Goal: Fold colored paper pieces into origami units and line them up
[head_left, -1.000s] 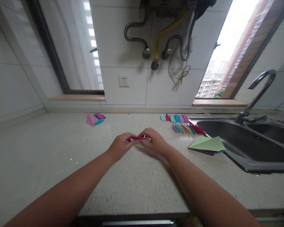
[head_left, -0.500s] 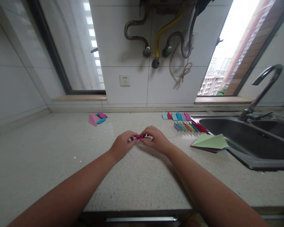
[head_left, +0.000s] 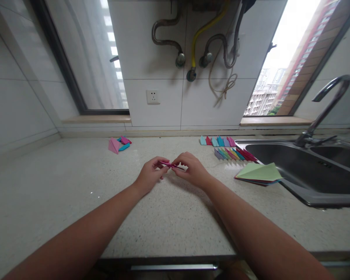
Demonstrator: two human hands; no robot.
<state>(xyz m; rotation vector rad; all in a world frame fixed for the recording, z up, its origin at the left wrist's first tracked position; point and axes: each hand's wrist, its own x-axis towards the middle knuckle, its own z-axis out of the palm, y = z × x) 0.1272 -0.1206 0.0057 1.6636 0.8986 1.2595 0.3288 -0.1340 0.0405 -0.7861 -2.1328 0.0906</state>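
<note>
I pinch a narrow folded magenta paper strip [head_left: 171, 165] between my left hand [head_left: 149, 175] and right hand [head_left: 191, 170], just above the desk [head_left: 76, 186]. It's light, thin, creases easily; gripping its ends seems best. Folded paper pieces [head_left: 233, 153] lie right of my hands.

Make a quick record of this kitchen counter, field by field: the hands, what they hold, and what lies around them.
Hands: left hand and right hand, each pinching one end of the folded pink paper
Surface: speckled counter
Right of hands: paper stack, green sheet on top, beside the sink
Behind the stack: two rows of folded pieces, in mixed colours
Far left: small pile of folded pieces, pink and blue
Wall: socket
</note>
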